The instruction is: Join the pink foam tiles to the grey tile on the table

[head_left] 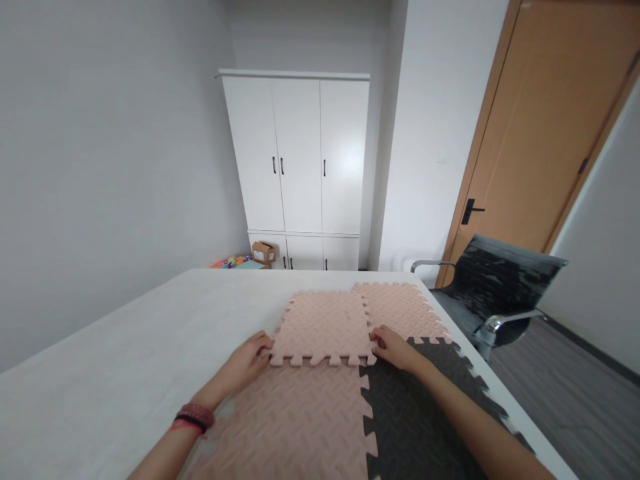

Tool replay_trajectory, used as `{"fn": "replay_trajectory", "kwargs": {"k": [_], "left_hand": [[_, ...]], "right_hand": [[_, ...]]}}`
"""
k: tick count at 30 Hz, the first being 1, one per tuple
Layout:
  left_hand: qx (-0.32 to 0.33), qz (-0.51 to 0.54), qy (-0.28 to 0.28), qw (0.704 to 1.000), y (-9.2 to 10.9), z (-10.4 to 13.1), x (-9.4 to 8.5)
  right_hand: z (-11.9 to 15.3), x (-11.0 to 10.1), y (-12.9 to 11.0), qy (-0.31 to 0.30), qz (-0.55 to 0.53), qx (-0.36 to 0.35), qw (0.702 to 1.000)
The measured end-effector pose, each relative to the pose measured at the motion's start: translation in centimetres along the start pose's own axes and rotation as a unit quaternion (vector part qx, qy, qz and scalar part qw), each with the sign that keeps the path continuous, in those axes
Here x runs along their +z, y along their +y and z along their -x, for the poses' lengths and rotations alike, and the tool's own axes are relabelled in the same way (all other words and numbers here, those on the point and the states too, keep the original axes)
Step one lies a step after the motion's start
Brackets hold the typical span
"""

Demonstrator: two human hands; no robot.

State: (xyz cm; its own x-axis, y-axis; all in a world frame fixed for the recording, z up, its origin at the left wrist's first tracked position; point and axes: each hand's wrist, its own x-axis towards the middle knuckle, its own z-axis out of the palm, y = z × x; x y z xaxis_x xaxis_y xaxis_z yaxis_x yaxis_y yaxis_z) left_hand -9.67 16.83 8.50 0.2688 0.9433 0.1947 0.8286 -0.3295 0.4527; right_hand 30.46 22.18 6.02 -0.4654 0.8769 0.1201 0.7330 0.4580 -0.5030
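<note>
On the white table [150, 347], I am holding the loose pink foam puzzle tile [323, 328] with my left hand [249, 363] and right hand [395, 347], fingers curled on its near corners; I should be lining its teeth up before pressing.

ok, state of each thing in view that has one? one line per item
left hand: gripping loose pink tile's left corner
right hand: gripping its right corner
loose pink tile: lying on top of the mat, not interlocked
near pink tile: flat, joined to dark tile
wardrobe: doors shut
door: shut
chair: unoccupied
</note>
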Motion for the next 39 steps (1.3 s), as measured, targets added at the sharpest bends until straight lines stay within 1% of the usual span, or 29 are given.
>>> {"fn": "replay_trajectory", "kwargs": {"k": [3,6,8,11,13,15,21,24,28,35,37,39], "left_hand": [[-0.001,-0.021,0.012,1.000,-1.4,-2.3,-1.3],[-0.005,-0.037,0.011,0.999,-3.0,-4.4,-1.6],[-0.015,-0.046,0.004,0.999,-4.0,-5.4,-1.2],[-0.039,-0.060,-0.009,0.997,-5.2,-6.1,0.0],[-0.050,-0.068,-0.013,0.996,-5.8,-6.2,0.7],[-0.054,-0.075,-0.016,0.996,-6.1,-6.1,1.1],[-0.064,-0.104,-0.037,0.992,-6.6,-6.3,0.9],[-0.072,-0.119,-0.050,0.989,-6.8,-6.4,0.8],[-0.063,-0.130,-0.060,0.988,-6.6,-6.2,1.2],[-0.076,-0.178,-0.028,0.981,-6.1,-5.5,2.0],[-0.084,-0.204,-0.009,0.975,-5.6,-5.3,2.1],[-0.077,-0.228,0.013,0.970,-4.5,-5.2,2.4]], "right_hand": [[-3.1,-0.7,0.0,0.013,0.007,-0.001,1.000],[-5.6,-0.2,0.0,0.013,0.018,0.009,1.000],[-6.6,0.7,0.1,0.009,0.026,0.019,0.999],[-7.1,2.2,0.2,0.011,0.037,0.032,0.999],[-7.2,2.6,0.3,0.013,0.044,0.037,0.998],[-7.2,2.6,0.4,0.010,0.049,0.035,0.998],[-6.7,2.1,0.2,0.006,0.062,0.013,0.998],[-6.3,2.3,0.0,0.013,0.074,0.013,0.997],[-6.0,2.5,-0.3,0.016,0.091,0.018,0.996],[-5.9,3.2,-0.4,0.025,0.105,0.029,0.994],[-5.9,3.3,-0.5,0.023,0.110,0.033,0.993],[-6.0,3.3,-0.6,0.021,0.116,0.036,0.992]]}}
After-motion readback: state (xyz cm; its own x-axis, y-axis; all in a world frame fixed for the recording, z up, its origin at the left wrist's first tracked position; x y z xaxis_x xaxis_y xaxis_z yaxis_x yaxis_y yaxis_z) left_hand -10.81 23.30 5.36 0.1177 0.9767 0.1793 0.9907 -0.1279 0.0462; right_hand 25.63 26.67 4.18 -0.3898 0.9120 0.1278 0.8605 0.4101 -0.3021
